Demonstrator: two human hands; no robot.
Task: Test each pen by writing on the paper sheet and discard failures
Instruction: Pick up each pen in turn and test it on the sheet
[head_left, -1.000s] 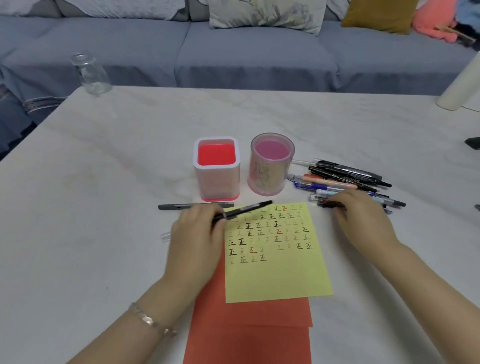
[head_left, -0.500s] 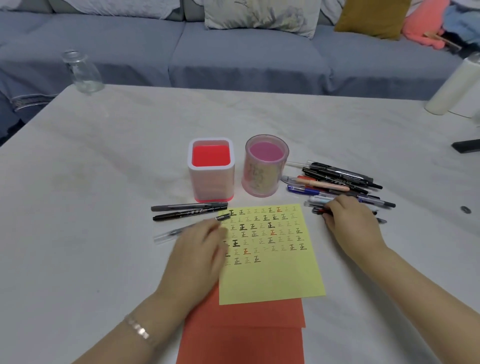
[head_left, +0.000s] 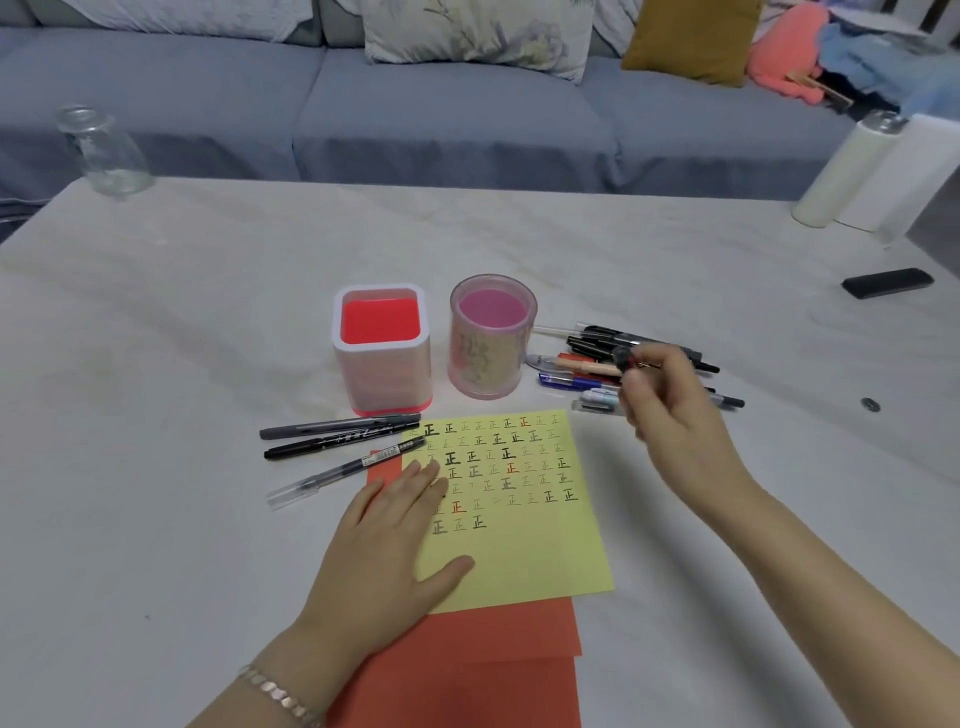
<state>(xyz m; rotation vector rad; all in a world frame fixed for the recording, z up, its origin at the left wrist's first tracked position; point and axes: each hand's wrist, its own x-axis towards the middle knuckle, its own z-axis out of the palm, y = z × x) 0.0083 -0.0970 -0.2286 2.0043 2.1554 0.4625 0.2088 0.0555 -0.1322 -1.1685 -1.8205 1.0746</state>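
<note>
A yellow paper sheet (head_left: 524, 540) covered with rows of written marks lies on red sheets (head_left: 467, 670). My left hand (head_left: 395, 540) rests flat on the yellow sheet's left edge, fingers straight. My right hand (head_left: 670, 410) is lifted above the pile of pens (head_left: 587, 364) at the right and pinches a dark pen (head_left: 626, 358) by its end. Three pens lie left of the sheet: a grey one (head_left: 337, 427), a black one (head_left: 332, 445) and a clear-capped one (head_left: 332, 477).
A square red-and-white holder (head_left: 382, 348) and a round pink holder (head_left: 491, 338) stand behind the sheet. A glass jar (head_left: 101, 150) stands at the far left corner, white cylinders (head_left: 852, 166) at the far right, and a black remote (head_left: 885, 282) lies near them. A sofa lies beyond.
My left hand set its black pen down beside the grey one, then moved to lie flat on the sheet. My right hand rose from the pile pinching a pen.
</note>
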